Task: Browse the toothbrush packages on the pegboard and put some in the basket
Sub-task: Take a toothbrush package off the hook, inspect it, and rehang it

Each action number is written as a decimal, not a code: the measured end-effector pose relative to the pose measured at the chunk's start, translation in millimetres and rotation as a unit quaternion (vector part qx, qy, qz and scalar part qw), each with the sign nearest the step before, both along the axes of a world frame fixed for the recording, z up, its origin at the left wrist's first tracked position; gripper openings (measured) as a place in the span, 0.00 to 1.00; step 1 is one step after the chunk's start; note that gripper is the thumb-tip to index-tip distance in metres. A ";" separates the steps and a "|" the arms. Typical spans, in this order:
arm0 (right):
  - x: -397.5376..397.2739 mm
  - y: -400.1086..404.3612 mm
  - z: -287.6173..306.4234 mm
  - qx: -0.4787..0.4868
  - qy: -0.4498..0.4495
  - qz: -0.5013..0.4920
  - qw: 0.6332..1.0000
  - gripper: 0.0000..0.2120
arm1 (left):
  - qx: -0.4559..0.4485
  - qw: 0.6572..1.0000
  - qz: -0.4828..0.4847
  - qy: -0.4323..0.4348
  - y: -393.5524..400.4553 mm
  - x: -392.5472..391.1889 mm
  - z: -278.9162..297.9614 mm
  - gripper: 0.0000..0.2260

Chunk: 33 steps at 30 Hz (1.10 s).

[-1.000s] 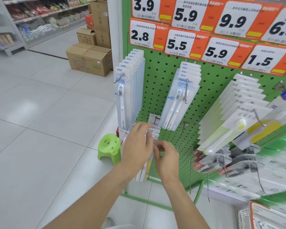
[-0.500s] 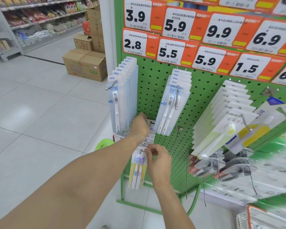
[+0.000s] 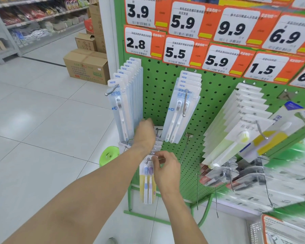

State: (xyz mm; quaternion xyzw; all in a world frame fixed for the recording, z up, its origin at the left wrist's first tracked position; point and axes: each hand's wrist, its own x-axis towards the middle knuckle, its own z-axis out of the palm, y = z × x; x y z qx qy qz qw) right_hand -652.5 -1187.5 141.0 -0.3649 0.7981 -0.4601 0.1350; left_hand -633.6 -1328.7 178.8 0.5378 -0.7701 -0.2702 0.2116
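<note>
low on the pegboard, the right hand is pinching the top of the front pack at the hook, having closed on it in the last second. the left hand is reaching deeper behind the row now; its fingers are hidden, cannot tell. pack is hanging yet, looking ready to slide off. basket isn't clearly showing.

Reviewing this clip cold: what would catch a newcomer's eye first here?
Most striking are the orange price tags across the top of the green pegboard. Lower centre, the right hand pinches the top of a yellow toothbrush package at its hook, while the left hand reaches into the packs behind.
</note>
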 end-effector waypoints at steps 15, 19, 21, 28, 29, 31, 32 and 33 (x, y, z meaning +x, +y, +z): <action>3.3 -2.8 7.4 0.055 0.032 0.008 0.998 0.02 | -0.067 0.990 0.056 0.108 14.7 10.9 2.5 0.04; 5.9 -3.2 7.1 0.065 0.051 0.006 0.997 0.07 | -0.171 0.963 0.045 0.202 34.4 14.8 18.5 0.05; 7.0 -3.5 8.7 0.068 0.059 0.002 0.996 0.08 | -0.216 0.948 0.034 0.233 45.2 19.4 23.1 0.05; 9.4 -2.9 12.6 0.040 0.041 0.008 0.998 0.06 | -0.278 0.873 0.022 0.401 78.2 43.5 58.1 0.06; 10.0 -3.1 11.4 0.034 0.041 0.007 0.999 0.07 | -0.271 0.861 0.024 0.430 83.1 47.9 66.6 0.09; 10.5 -2.4 9.2 0.018 0.043 0.008 0.999 0.06 | -0.260 0.842 0.040 0.470 89.9 57.2 82.1 0.08; 9.9 -2.1 8.4 0.011 0.037 0.009 0.999 0.05 | -0.262 0.835 0.045 0.483 91.8 62.1 88.3 0.06; 9.0 -1.1 8.0 0.006 0.028 0.009 1.000 0.03 | -0.268 0.827 0.048 0.491 92.9 67.8 93.5 0.04</action>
